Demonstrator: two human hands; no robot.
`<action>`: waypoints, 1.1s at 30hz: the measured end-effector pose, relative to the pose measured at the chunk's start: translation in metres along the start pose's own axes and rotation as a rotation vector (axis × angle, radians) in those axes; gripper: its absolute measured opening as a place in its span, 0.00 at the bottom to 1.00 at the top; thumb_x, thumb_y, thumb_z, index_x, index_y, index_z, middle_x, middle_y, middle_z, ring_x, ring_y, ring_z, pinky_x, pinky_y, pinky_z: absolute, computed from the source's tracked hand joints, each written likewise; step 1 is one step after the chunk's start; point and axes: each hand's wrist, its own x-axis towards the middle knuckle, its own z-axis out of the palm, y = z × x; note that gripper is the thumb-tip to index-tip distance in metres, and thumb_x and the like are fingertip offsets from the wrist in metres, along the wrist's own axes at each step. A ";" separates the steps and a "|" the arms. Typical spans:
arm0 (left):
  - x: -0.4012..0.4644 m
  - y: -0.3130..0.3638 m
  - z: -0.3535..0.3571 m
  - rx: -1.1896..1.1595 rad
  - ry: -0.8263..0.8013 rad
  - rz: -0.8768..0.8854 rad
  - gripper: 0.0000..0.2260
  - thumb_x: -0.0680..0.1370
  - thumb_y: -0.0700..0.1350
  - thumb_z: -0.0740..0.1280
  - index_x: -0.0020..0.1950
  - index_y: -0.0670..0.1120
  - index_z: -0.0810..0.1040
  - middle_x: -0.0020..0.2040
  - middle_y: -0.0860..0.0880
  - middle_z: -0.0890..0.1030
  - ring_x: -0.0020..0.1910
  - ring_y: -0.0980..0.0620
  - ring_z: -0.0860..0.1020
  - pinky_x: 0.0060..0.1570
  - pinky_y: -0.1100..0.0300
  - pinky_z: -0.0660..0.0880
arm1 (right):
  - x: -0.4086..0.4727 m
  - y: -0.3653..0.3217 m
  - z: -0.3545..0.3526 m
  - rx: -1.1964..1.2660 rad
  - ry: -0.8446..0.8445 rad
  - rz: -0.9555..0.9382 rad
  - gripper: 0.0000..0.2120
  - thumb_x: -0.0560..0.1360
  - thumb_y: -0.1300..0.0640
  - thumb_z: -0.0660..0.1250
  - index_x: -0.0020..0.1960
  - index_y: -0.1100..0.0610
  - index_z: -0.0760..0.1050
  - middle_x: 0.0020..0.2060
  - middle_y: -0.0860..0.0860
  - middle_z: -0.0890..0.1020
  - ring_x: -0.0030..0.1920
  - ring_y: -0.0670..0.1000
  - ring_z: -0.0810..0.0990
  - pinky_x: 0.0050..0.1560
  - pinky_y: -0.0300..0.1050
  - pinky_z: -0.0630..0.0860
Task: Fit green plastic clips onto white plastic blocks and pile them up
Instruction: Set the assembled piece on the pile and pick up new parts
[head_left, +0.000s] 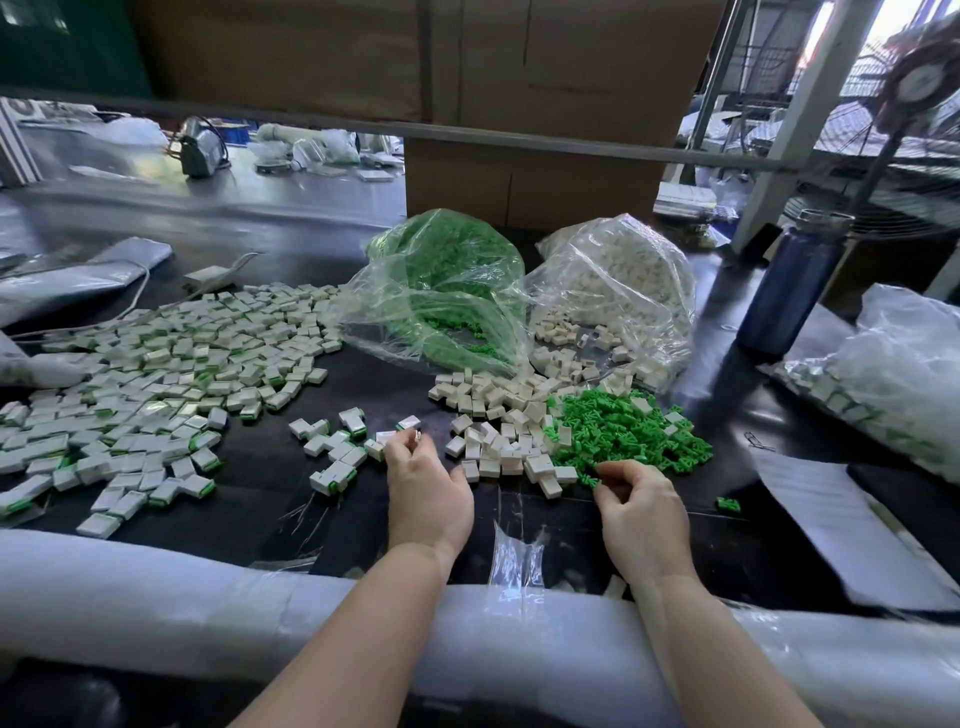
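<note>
My left hand (427, 491) pinches a small white block (415, 435) at its fingertips, just right of a few fitted blocks (337, 447). My right hand (641, 512) pinches a green clip (592, 481) at the near edge of the loose green clip heap (628, 434). Bare white blocks (498, 415) lie between my two hands. A broad pile of fitted white blocks with green clips (156, 379) covers the left of the black table (260, 504).
Two open clear bags stand behind: one of green clips (447, 280), one of white blocks (613, 291). A blue bottle (792, 283) stands at the right, with another bag (893, 374) and a paper sheet (831, 525). White foam padding (156, 587) lines the near edge. Cardboard boxes (519, 104) rise behind.
</note>
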 end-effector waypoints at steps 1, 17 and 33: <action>0.000 0.001 0.000 0.024 -0.010 0.008 0.20 0.78 0.39 0.63 0.68 0.37 0.67 0.72 0.42 0.58 0.71 0.46 0.61 0.66 0.65 0.55 | 0.000 0.000 0.001 -0.017 -0.006 0.004 0.08 0.75 0.62 0.65 0.54 0.57 0.79 0.50 0.54 0.79 0.49 0.51 0.75 0.49 0.37 0.67; -0.004 -0.003 0.007 0.307 0.011 0.130 0.12 0.78 0.50 0.63 0.60 0.50 0.75 0.58 0.51 0.69 0.60 0.50 0.65 0.59 0.59 0.64 | -0.005 -0.010 0.000 -0.226 -0.074 -0.016 0.06 0.75 0.58 0.66 0.51 0.57 0.78 0.51 0.52 0.76 0.55 0.53 0.72 0.55 0.44 0.69; -0.009 0.003 0.001 -0.035 -0.020 0.216 0.10 0.73 0.38 0.71 0.51 0.49 0.79 0.47 0.53 0.78 0.46 0.56 0.76 0.49 0.67 0.71 | -0.006 -0.008 -0.002 -0.022 -0.049 -0.098 0.05 0.73 0.62 0.68 0.48 0.55 0.80 0.43 0.49 0.81 0.46 0.50 0.77 0.49 0.39 0.71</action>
